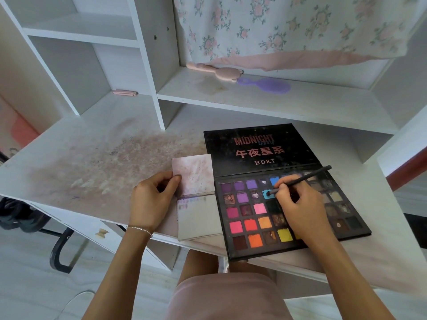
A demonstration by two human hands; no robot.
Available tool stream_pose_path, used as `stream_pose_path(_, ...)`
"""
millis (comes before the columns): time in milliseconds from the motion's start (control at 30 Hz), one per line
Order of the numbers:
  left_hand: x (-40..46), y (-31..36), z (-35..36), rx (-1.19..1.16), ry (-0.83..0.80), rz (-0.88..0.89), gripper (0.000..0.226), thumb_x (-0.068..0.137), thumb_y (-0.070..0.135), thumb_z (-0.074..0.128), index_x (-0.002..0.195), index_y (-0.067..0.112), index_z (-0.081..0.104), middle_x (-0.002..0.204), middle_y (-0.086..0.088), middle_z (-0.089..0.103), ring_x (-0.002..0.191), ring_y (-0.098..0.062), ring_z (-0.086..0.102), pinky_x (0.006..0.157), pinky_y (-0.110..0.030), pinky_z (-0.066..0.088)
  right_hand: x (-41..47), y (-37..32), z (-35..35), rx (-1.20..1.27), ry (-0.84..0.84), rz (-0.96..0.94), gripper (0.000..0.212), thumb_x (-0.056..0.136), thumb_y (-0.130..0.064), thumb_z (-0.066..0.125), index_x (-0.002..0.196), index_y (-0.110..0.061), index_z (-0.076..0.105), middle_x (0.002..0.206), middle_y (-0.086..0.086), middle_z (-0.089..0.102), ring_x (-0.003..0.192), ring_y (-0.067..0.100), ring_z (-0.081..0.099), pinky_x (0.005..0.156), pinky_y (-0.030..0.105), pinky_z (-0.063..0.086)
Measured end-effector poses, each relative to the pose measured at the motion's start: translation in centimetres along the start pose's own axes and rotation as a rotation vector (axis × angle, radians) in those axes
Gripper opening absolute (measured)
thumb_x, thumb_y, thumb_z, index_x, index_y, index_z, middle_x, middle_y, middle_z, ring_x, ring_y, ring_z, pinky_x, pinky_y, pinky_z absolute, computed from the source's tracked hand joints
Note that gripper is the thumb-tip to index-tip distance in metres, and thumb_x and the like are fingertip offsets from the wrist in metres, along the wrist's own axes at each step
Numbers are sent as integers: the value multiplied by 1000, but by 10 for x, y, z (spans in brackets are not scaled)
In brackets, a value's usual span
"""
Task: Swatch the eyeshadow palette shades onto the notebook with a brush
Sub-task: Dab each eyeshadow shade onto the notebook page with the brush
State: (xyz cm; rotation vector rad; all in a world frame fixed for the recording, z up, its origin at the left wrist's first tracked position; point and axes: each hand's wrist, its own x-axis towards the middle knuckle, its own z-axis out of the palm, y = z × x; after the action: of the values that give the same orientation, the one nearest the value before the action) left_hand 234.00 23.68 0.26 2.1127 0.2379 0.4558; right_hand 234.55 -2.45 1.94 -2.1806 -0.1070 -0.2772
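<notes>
**Brush tip in the turquoise pan, notebook steadied at its left edge**

Pinched between thumb and fingers of the right hand [298, 204], the black makeup brush [300, 179] slants up to the right, its dark tip resting on a turquoise pan [265, 195] in the second row of the eyeshadow palette [249, 227]. That palette lies open on the white desk [69, 158], its black lid [258, 148] folded flat away from the person and printed with "MIDNIGHT" and "HDKT". The pans run from purples at the far left through pinks, reds, oranges and yellow, with browns and darker shades on the right.

Just beside the palette's left edge sits the small open notebook [196, 218]. Its far page [193, 174] is stained pinkish; the near page carries faint purple swatches [184, 202] along its top left. The left hand [152, 197] holds the far page's left edge, thumb on top, a thin bracelet [139, 229] at the wrist.

Pinkish powder smudges mark the desk's surface. On the shelf behind lie a purple hairbrush [268, 85] and a pink brush [215, 71].
</notes>
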Motion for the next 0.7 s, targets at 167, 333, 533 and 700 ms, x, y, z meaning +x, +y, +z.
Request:
stream_pose_path(167,0,1,0,13,0,-4,10,84,21,63,78,28,67,68,17,62,68,-1,59,63,-14,42,0,0,0,-7,-5,29,29,90,-12,48,70,-33,48,68,-5,57,61,5,52,56,16,43)
stream_pose_path(333,0,0,0,8,-1,-5,8,84,20,63,80,24,69,70,12,64,68,-3,59,65,-16,43,-1,-1,0,3,-30,5,30,89,-10,49,71,-34,49,67,-8,57,61,1,54,54,11,43)
stream_pose_path(533,0,1,1,16,-3,1,9,84,21,63,79,26,68,70,16,63,68,2,58,62,-7,39,0,0,-1,41,14,27,28,88,-9,49,72,-32,50,68,-6,58,64,-3,55,53,7,42)
stream_pose_path(700,0,-1,2,1,-6,-3,13,83,20,63,77,30,65,70,13,65,68,0,59,63,-9,41,-5,-8,0,172,12,2,29,88,-6,48,75,-32,50,67,2,60,66,13,59,55,21,47)
